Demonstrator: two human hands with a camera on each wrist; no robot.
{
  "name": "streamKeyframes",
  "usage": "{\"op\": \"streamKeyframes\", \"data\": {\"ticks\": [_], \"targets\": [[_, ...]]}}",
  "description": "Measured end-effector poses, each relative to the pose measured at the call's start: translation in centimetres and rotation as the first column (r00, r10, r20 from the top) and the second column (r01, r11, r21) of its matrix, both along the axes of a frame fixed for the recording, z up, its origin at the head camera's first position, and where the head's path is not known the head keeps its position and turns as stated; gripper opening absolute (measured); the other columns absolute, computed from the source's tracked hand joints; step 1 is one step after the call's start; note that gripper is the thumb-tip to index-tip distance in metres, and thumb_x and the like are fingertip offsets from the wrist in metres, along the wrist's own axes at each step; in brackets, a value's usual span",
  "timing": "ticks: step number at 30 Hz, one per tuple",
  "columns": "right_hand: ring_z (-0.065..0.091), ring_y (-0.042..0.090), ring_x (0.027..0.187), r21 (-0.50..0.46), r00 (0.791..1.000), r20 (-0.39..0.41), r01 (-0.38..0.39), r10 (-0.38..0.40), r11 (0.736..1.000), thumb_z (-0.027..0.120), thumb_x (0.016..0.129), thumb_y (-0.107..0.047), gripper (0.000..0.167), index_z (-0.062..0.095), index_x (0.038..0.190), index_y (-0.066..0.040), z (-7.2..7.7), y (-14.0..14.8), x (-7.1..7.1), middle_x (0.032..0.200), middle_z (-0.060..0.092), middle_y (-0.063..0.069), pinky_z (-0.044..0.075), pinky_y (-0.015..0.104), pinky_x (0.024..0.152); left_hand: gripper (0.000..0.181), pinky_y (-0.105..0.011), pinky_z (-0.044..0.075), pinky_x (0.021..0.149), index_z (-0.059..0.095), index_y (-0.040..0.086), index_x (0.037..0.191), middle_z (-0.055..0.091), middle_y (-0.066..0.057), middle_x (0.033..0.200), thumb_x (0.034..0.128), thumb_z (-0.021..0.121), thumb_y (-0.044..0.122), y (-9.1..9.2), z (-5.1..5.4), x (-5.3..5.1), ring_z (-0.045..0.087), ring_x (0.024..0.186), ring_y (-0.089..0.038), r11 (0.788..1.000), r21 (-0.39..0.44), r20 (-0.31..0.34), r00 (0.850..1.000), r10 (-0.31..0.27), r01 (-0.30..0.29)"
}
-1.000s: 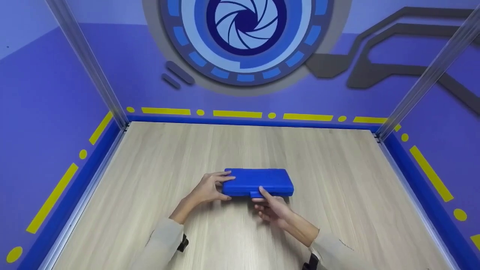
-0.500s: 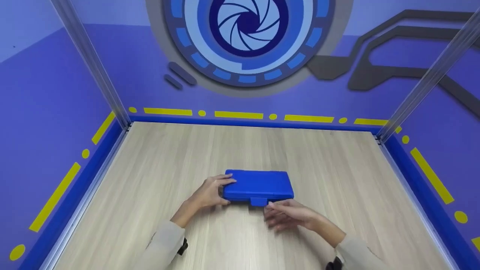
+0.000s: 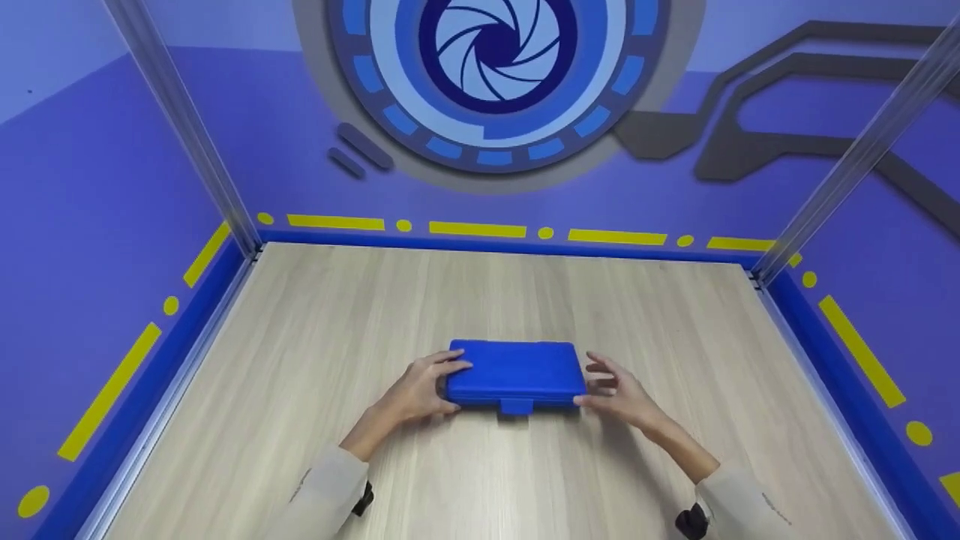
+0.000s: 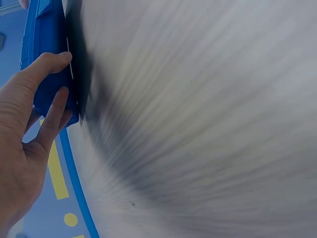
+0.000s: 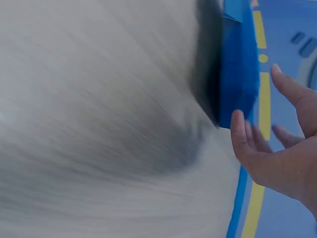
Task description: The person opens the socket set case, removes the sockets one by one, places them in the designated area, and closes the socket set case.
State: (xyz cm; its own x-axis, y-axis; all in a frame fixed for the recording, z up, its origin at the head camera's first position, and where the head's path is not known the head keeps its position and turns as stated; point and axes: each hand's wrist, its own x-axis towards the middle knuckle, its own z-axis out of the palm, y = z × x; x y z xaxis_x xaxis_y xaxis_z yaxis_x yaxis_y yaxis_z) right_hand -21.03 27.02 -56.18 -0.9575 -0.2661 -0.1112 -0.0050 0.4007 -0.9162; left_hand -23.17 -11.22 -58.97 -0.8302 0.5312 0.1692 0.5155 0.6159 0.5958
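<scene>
Head view: you have a blue case (image 3: 517,369) in front of you at about mid-table, its long side running left to right.
Table (image 3: 652,315): pale wood grain under your work; you cannot tell whether the case rests flat on it or sits slightly raised.
Lid: down over the case.
Latch (image 3: 517,406): at the middle of the case's near edge; whether it is fastened, you cannot tell.
Left hand (image 3: 420,386): yours grips the left end of the case, two fingertips on top and the thumb low at the near side.
Right hand (image 3: 624,394): yours is loosely spread at the right end, thumb by the near right corner, fingers just to the right; it has no grip, and you cannot tell whether any fingertip touches.
Sleeves (image 3: 322,491): pale, on both your forearms, each with a black piece (image 3: 363,499) at the cuff.
Far wall (image 3: 600,202): purple-blue, printed with a large round emblem (image 3: 496,45) and a row of yellow dashes (image 3: 476,229) low down.
Posts (image 3: 187,142): metal, standing at the far left and far right corners.
</scene>
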Motion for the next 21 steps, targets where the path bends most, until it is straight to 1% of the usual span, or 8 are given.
{"op": "streamKeyframes", "data": {"ticks": [2,3,9,13,16,17,19,21], "targets": [[0.060,0.047,0.123,0.030,1.000,-0.017,-0.001,0.002,1.000,0.083,0.085,-0.010,0.086,0.034,0.153,0.010,-0.7,-0.6,0.2,0.143,0.050,0.036,0.055,0.049,0.100,0.068,-0.053,0.044,0.114,0.064,0.014,0.139,0.050,-0.013,0.156,0.0761,0.090,0.015,0.0,-0.1,0.2,0.046,0.143,-0.043,1.000,-0.001,0.002,1.000,0.002,-0.002],[0.061,0.048,0.122,0.043,1.000,-0.019,0.004,-0.004,0.999,0.083,0.084,-0.010,0.086,0.035,0.152,0.011,-0.9,-0.9,0.3,0.142,0.051,0.037,0.055,0.050,0.100,0.068,-0.053,0.044,0.114,0.064,0.014,0.139,0.049,-0.013,0.156,0.0763,0.090,0.015,0.0,-0.2,0.3,0.046,0.144,-0.043,1.000,-0.004,0.002,1.000,0.003,-0.003],[0.066,0.042,0.113,0.111,0.996,-0.064,0.064,-0.057,0.992,0.089,0.076,-0.003,0.085,0.044,0.147,0.009,-2.0,-1.7,0.5,0.132,0.059,0.031,0.057,0.048,0.095,0.066,-0.054,0.042,0.115,0.064,0.011,0.139,0.045,-0.014,0.159,0.0783,0.090,0.018,0.1,-0.5,0.8,0.041,0.147,-0.043,1.000,0.021,0.037,0.999,0.005,-0.006],[0.066,0.040,0.112,0.145,0.994,-0.100,0.060,-0.046,0.988,0.091,0.071,-0.002,0.089,0.045,0.147,0.009,-2.5,-1.8,0.6,0.129,0.061,0.030,0.057,0.049,0.095,0.071,-0.055,0.040,0.116,0.061,0.011,0.142,0.041,-0.014,0.160,0.0779,0.090,0.019,0.1,-0.6,1.0,0.039,0.148,-0.044,0.998,0.053,0.078,0.997,0.013,-0.018],[0.066,0.040,0.111,0.146,0.993,-0.112,0.038,-0.022,0.989,0.091,0.071,-0.003,0.091,0.044,0.147,0.009,-2.8,-1.6,0.5,0.128,0.060,0.030,0.057,0.049,0.095,0.079,-0.055,0.039,0.117,0.055,0.011,0.147,0.037,-0.015,0.160,0.0771,0.091,0.019,-0.1,-0.6,1.0,0.038,0.149,-0.043,0.997,0.073,0.104,0.994,0.019,-0.026],[0.066,0.039,0.111,0.147,0.994,-0.113,0.025,-0.009,0.989,0.091,0.071,-0.004,0.091,0.043,0.147,0.009,-2.9,-1.5,0.5,0.128,0.060,0.030,0.057,0.049,0.095,0.082,-0.056,0.039,0.117,0.053,0.009,0.148,0.036,-0.017,0.160,0.0766,0.091,0.019,-0.2,-0.6,0.9,0.038,0.148,-0.044,0.997,0.079,0.103,0.995,0.015,-0.023],[0.065,0.037,0.110,0.153,0.992,-0.121,-0.011,0.030,0.988,0.091,0.073,-0.006,0.092,0.041,0.148,0.009,-2.9,-1.3,0.3,0.127,0.060,0.030,0.057,0.048,0.094,0.089,-0.057,0.038,0.118,0.047,0.008,0.152,0.034,-0.019,0.160,0.0756,0.092,0.021,-0.3,-0.7,0.7,0.038,0.148,-0.044,0.996,0.087,0.110,0.994,0.008,-0.018],[0.065,0.035,0.108,0.156,0.987,-0.134,-0.068,0.090,0.985,0.090,0.075,-0.006,0.092,0.038,0.149,0.012,-2.9,-0.8,-0.1,0.127,0.059,0.031,0.058,0.047,0.092,0.097,-0.057,0.037,0.118,0.041,0.006,0.155,0.032,-0.021,0.161,0.0743,0.093,0.023,-0.4,-0.6,0.4,0.038,0.148,-0.044,0.996,0.084,0.119,0.993,0.007,-0.017]]}}
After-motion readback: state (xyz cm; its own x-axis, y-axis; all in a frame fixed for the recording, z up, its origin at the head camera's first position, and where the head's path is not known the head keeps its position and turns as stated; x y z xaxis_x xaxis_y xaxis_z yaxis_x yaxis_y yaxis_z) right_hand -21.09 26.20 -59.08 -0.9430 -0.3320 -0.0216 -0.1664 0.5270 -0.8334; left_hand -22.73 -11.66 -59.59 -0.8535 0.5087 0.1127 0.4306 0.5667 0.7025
